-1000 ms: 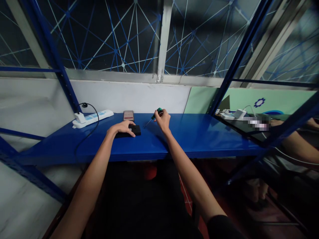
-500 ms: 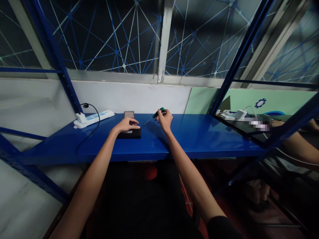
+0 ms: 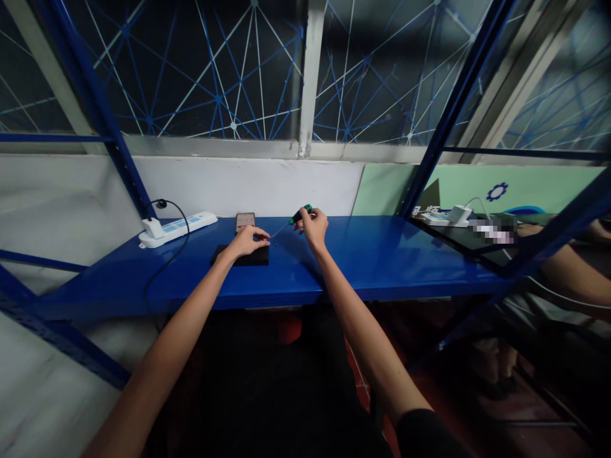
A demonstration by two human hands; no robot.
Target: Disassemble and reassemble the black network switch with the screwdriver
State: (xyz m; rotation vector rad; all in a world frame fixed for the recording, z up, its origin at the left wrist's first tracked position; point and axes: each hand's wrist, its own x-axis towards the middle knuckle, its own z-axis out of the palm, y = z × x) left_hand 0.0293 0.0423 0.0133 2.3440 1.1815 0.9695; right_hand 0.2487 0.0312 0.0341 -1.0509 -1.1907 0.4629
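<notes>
My right hand [image 3: 314,229] is closed around the green and black handle of a screwdriver [image 3: 300,216]. Its thin shaft slants down and left toward the fingertips of my left hand [image 3: 249,242]. The left thumb and fingers are drawn together in a pinch at the screwdriver's tip; whatever is between them is too small to make out. Beneath that hand lies a flat black box-like device [image 3: 258,257], partly covered by the hand. A few tiny dark bits, possibly screws [image 3: 275,243], lie on the blue table just right of the device.
A phone [image 3: 245,221] lies behind my left hand. To the left is a white power strip [image 3: 179,229] with a plug and a black cable [image 3: 167,267] running over the blue table [image 3: 372,261]. Blue posts flank the table. Another person's arm [image 3: 573,273] is at far right.
The screwdriver's tip has moved left to my left fingertips. My left fingers have drawn into a pinch, and the hand has shifted slightly, uncovering more of the phone.
</notes>
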